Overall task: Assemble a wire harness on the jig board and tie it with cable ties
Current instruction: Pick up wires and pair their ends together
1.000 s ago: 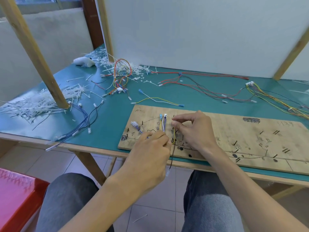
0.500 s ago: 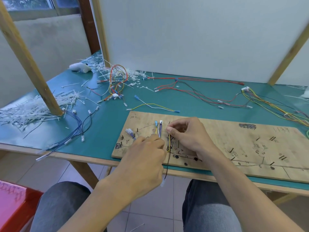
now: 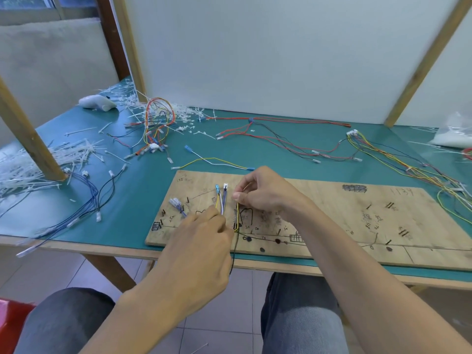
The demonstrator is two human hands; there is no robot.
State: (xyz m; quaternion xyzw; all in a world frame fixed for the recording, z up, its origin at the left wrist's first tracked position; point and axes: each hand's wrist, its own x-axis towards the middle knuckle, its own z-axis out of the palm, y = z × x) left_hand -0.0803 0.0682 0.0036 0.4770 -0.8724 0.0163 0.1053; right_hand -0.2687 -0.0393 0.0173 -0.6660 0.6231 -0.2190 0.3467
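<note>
A wooden jig board (image 3: 332,215) with black pegs and pen marks lies at the table's front edge. Near its left end, yellow, white and purple wires with a blue and a white connector (image 3: 221,198) run between pegs. My left hand (image 3: 201,241) grips the lower part of this wire bundle with curled fingers. My right hand (image 3: 260,192) pinches the top of a yellow and black wire pair (image 3: 237,215). That pair runs down the board and hangs over the table edge. A white connector cluster (image 3: 175,202) lies at the board's left end.
Loose harnesses lie on the green mat: blue-black wires (image 3: 86,198) left, a multicolour bundle (image 3: 157,129) behind, red-black wires (image 3: 281,139) centre, yellow-multicolour wires (image 3: 398,159) right. Piles of white cable ties (image 3: 38,162) surround a wooden post (image 3: 30,139). A red stool (image 3: 12,325) stands low left.
My right hand has shifted slightly along the yellow and black pair near the pegs. My left hand keeps its grip on the bundle. The view has tilted a little.
</note>
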